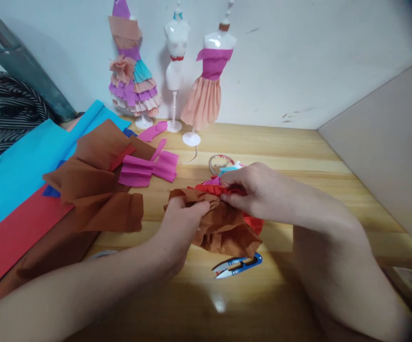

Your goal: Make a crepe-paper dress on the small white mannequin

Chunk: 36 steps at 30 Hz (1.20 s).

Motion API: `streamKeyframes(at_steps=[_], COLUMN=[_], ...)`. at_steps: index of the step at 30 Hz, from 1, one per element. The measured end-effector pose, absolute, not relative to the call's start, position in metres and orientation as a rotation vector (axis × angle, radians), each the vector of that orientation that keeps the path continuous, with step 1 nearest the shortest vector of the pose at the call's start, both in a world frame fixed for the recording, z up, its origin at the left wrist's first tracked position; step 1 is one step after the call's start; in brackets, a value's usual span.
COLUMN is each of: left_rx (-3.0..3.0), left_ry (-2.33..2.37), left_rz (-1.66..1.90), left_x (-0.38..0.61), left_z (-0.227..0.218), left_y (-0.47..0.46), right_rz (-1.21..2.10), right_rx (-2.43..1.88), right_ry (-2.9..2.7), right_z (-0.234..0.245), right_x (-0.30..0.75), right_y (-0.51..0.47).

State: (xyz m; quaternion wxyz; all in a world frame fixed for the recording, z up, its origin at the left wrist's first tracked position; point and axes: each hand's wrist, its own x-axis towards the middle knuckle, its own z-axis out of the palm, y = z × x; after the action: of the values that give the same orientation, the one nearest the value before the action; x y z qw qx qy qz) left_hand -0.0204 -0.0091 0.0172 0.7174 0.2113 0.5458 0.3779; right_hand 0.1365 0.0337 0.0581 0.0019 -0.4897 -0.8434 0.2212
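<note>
— Where is the gathered crepe paper kept?

— Between both grips, just above the table. Its brown folds are bunched at the top edge, with a red layer showing behind them; the loose part hangs down toward the person.

— How is it gripped?

— The left hand is closed around the bunched end, fingers pressed together on the brown pleats. The right hand is pinched on the red and brown top edge, just beside the left grip. The pleats appear to be pinned that way so they are not allowed to spring open.

— What is set near the grips?

— Blue thread snips are laid just below the paper, toward the person, likely for quick reach. A roll of tape is half hidden just beyond the right grip.

— And farther out?

— Pink pleated pieces and brown sheets are spread to the left of the left grip, over red and blue sheets. Well beyond the grips, three doll mannequins are stood against the wall, two of them dressed in paper.
</note>
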Motion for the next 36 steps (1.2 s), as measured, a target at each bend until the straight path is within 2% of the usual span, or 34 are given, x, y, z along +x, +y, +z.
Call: streamKeyframes(at_steps=[5, 13, 17, 29, 36], left_rx=[0.435, 0.625, 0.629, 0.714, 0.781], left_ry=[1.146, 1.113, 1.28, 1.41, 1.323], left_rz=[0.879, 0.804, 0.772, 0.839, 0.867], left_x=[-0.021, -0.021, -0.016, -0.01, -0.014], left_z=[0.013, 0.02, 0.022, 0.003, -0.002], left_y=[-0.014, -0.012, -0.006, 0.0, -0.004], right_rz=[0.803, 0.74, 0.737, 0.769, 0.731], right_rx=[-1.477, -1.532, -1.521, -1.526, -1.546], right_ry=[-2.623, -2.694, -2.714, -2.672, -2.635], right_z=[0.06, 0.054, 0.054, 0.055, 0.054], right_x=[0.14, 0.135, 0.133, 0.136, 0.138], right_y=[0.035, 0.034, 0.034, 0.038, 0.039])
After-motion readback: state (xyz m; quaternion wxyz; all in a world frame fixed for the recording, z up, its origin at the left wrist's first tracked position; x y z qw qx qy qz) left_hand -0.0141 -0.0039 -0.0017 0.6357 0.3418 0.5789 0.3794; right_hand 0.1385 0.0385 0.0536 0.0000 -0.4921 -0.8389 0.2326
